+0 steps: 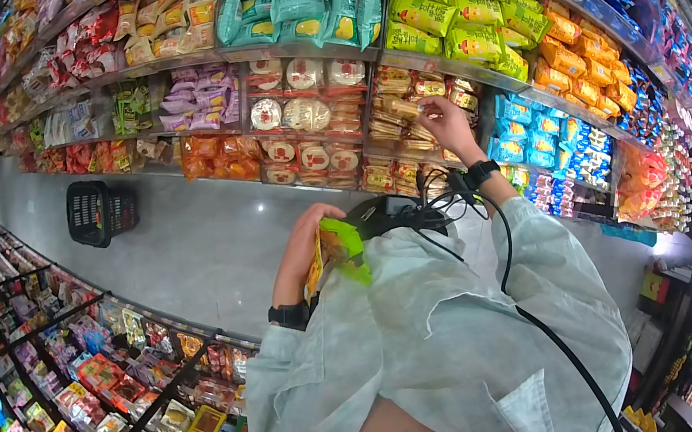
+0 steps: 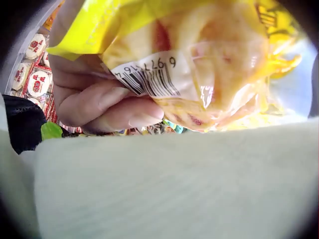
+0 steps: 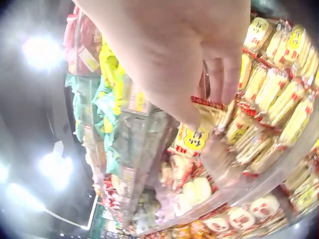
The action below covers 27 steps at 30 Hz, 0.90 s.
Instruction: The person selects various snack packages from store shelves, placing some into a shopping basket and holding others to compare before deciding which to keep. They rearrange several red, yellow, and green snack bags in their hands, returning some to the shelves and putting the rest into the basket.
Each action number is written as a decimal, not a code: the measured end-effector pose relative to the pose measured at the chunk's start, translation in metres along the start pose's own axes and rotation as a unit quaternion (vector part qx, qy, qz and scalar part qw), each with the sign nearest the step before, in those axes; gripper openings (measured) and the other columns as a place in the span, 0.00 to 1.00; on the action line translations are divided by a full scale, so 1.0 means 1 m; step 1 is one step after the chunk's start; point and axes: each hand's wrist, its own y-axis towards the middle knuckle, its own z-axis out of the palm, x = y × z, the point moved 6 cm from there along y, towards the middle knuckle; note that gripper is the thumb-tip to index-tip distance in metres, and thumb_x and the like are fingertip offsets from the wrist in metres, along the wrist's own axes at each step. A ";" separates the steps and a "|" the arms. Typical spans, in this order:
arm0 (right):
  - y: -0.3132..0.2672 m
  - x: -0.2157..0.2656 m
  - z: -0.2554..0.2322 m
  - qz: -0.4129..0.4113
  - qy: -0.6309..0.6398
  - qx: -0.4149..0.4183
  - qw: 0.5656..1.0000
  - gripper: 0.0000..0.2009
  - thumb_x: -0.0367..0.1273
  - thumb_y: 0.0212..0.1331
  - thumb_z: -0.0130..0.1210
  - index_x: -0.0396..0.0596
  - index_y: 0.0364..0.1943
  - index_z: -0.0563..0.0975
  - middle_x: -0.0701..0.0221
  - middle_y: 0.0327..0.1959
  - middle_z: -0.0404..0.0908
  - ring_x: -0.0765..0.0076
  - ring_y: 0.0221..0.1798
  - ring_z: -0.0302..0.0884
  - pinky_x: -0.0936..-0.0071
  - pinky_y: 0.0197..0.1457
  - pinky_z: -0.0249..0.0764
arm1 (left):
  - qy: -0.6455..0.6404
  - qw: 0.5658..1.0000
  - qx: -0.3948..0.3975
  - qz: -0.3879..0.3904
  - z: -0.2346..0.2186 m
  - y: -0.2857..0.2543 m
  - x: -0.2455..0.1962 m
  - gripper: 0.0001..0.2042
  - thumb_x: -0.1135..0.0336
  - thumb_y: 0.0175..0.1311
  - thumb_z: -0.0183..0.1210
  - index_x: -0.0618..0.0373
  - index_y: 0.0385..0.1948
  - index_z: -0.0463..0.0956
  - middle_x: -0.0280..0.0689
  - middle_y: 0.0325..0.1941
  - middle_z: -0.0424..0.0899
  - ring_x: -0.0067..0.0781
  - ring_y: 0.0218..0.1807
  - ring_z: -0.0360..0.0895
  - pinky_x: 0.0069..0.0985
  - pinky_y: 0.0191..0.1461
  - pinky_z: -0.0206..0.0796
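My left hand (image 1: 309,228) grips snack packs close against the shirt front. One has a bright green wrapper (image 1: 345,247); in the left wrist view a clear and yellow bread pack (image 2: 219,64) with a barcode label fills the top, fingers curled at its edge. My right hand (image 1: 449,127) reaches into a shelf bin of cracker packets (image 1: 415,141). In the right wrist view, thumb and fingers pinch one clear cracker packet (image 3: 194,137) with a yellow label and red ends. More such packets (image 3: 271,92) lie stacked around it.
Teal packs (image 1: 301,5), green packs (image 1: 459,11) and orange packs (image 1: 577,56) fill the upper shelves. Round white cakes (image 1: 304,115) sit left of the crackers. A black basket (image 1: 101,214) stands on the grey floor. Black cables (image 1: 507,245) hang by the right wrist.
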 end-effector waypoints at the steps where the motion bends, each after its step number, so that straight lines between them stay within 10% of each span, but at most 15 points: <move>1: 0.009 -0.009 -0.003 0.005 -0.035 -0.020 0.999 0.15 0.31 0.55 0.68 0.45 0.46 0.81 0.63 0.42 0.85 0.65 0.44 0.84 0.70 0.48 0.79 | -0.007 1.000 -0.015 -0.015 0.000 -0.003 0.003 0.18 0.60 0.74 0.40 0.60 0.37 0.79 0.33 0.41 0.77 0.24 0.45 0.73 0.22 0.50 0.65; 15: 0.045 -0.035 0.024 -0.124 -0.142 -0.033 0.981 0.12 0.27 0.53 0.62 0.48 0.43 0.80 0.61 0.39 0.80 0.52 0.42 0.81 0.58 0.47 0.77 | -0.172 0.977 -0.119 -0.038 0.020 -0.045 0.035 0.17 0.55 0.77 0.42 0.55 0.43 0.77 0.28 0.33 0.77 0.14 0.26 0.72 0.14 0.22 0.56; 18: 0.044 -0.038 0.028 -0.075 -0.123 -0.040 0.989 0.13 0.28 0.54 0.63 0.49 0.45 0.80 0.62 0.39 0.78 0.55 0.41 0.81 0.60 0.46 0.78 | -0.152 0.978 -0.141 -0.024 0.023 -0.042 0.033 0.19 0.52 0.77 0.40 0.54 0.44 0.76 0.26 0.19 0.75 0.13 0.10 0.57 0.14 0.12 0.43; 27: 0.017 -0.020 0.002 -0.044 -0.033 -0.062 0.997 0.13 0.29 0.59 0.62 0.45 0.48 0.79 0.61 0.43 0.77 0.60 0.38 0.86 0.67 0.42 0.82 | -0.210 0.967 -0.140 -0.048 -0.001 -0.027 0.050 0.23 0.44 0.78 0.42 0.54 0.43 0.76 0.32 0.29 0.81 0.14 0.13 0.63 0.14 0.14 0.50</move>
